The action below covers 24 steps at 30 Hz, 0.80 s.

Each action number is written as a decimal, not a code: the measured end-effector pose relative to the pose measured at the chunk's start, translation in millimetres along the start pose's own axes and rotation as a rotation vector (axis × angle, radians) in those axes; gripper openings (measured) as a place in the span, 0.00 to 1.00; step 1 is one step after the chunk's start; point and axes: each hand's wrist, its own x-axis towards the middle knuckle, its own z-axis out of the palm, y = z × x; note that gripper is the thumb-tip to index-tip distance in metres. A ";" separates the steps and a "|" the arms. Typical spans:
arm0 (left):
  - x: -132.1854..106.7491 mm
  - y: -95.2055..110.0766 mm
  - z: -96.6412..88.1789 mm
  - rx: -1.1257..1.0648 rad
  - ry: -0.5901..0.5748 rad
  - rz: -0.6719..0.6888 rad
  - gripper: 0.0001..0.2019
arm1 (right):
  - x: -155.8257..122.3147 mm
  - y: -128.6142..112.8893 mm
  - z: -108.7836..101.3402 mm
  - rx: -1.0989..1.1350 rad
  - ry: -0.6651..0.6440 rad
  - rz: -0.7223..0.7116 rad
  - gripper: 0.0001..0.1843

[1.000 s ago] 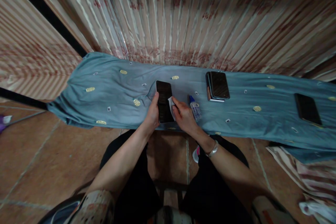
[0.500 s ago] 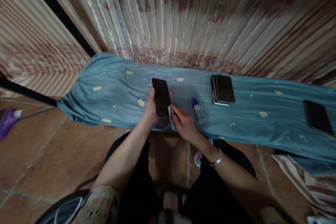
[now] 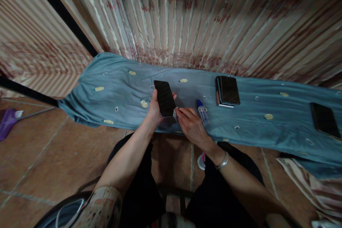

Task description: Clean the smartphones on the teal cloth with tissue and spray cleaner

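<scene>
My left hand (image 3: pixel 154 108) grips a black phone (image 3: pixel 164 98) by its edges, holding it tilted just above the blue cloth (image 3: pixel 120 96). My right hand (image 3: pixel 190 123) sits at the phone's lower right corner, fingers pinched on a small white wipe (image 3: pixel 175 114) that is mostly hidden under them. A small clear bottle with a blue cap (image 3: pixel 203 112) lies on the cloth just right of that hand.
A stack of dark phones (image 3: pixel 227 91) lies on the cloth to the right, and one more phone (image 3: pixel 324 120) at the far right. Striped curtains (image 3: pixel 187 17) hang behind the table. Brown floor tiles (image 3: pixel 40 156) and my dark-trousered knees are below.
The left hand has lifted and tilted the phone away from me. The right hand with the wipe slid down from the screen's right edge to the lower corner.
</scene>
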 end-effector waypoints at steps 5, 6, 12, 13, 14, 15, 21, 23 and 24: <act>-0.5 -3.9 0.2 0.026 -0.002 -0.018 0.32 | 1.9 -8.6 1.4 -0.012 0.011 -0.032 0.20; -1.6 -4.9 1.2 0.034 0.003 -0.020 0.33 | 2.5 -10.6 2.5 0.001 0.006 -0.038 0.20; -12.3 -8.1 12.1 0.057 0.035 -0.042 0.39 | 7.1 -21.4 9.2 0.054 0.017 -0.060 0.21; -14.1 -8.0 13.9 0.056 0.038 -0.053 0.40 | 7.7 -22.8 10.2 0.059 0.022 -0.055 0.22; -15.7 -7.7 15.5 0.056 0.042 -0.066 0.41 | 8.1 -24.1 11.2 0.064 0.029 -0.054 0.22; -16.9 -7.4 17.0 0.054 0.046 -0.086 0.41 | 8.5 -25.2 12.1 0.068 0.037 -0.058 0.22; -17.9 -8.2 20.8 0.004 0.026 -0.193 0.43 | 10.3 -27.5 13.0 0.113 0.029 -0.090 0.25; -18.6 -10.6 20.6 -0.003 0.020 -0.178 0.43 | 11.2 -26.5 11.1 0.127 -0.009 -0.066 0.27; -19.5 -12.1 20.3 0.003 0.014 -0.167 0.42 | 11.7 -25.7 10.0 0.132 -0.027 -0.049 0.27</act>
